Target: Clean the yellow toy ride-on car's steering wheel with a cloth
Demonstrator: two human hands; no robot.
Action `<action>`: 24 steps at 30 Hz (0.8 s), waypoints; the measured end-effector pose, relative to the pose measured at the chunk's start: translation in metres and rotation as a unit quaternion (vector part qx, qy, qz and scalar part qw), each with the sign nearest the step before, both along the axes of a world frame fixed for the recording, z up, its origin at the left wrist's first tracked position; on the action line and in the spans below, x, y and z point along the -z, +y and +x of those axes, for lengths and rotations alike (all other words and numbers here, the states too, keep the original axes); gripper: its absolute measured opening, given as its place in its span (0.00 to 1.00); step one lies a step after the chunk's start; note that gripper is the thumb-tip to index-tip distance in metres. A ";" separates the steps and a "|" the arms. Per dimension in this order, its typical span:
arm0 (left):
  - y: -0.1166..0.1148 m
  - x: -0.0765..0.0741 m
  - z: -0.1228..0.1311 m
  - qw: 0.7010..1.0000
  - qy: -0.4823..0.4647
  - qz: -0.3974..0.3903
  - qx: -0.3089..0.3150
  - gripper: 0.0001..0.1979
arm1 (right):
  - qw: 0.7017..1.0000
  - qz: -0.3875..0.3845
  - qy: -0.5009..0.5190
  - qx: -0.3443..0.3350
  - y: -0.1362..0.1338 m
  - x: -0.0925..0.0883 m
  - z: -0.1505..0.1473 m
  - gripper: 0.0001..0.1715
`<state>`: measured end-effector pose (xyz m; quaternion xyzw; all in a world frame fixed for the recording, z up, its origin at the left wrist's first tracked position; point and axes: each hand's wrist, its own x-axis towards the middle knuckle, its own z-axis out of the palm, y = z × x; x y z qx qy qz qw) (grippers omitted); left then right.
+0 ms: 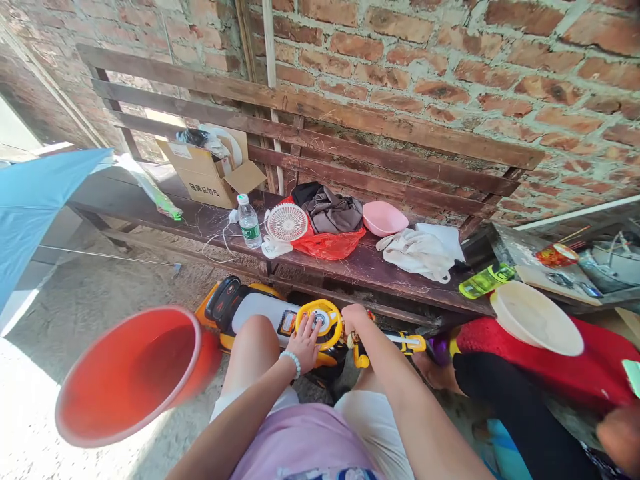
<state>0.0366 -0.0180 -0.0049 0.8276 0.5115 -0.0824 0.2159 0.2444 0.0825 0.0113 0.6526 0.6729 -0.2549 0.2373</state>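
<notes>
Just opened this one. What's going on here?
A seated person has the left hand spread over the steering wheel of a yellow, black and white ride-on toy. The right hand is just beside the wheel; what it grips, if anything, is hidden. A bottle, a fan and a pink bowl stand on the bench ahead, and a red tub sits to the left.

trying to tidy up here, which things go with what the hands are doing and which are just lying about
In use:
toy car
wheel, left hand on it, right hand by its edge

Seemingly lying about:
box
clear bottle
fan
pink bowl
white bag
red tub
</notes>
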 end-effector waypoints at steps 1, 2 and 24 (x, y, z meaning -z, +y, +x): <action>0.000 0.000 0.000 1.000 0.000 0.000 0.000 0.40 | 1.000 -0.003 -0.013 -0.024 0.000 0.002 0.004 0.28; 0.000 0.000 0.000 1.000 0.001 0.001 0.000 0.41 | 0.999 -0.004 -0.019 -0.042 -0.001 0.004 0.007 0.29; -0.001 -0.016 0.005 0.999 0.028 -0.019 -0.004 0.41 | 0.988 -0.026 0.030 0.150 0.002 0.024 0.099 0.12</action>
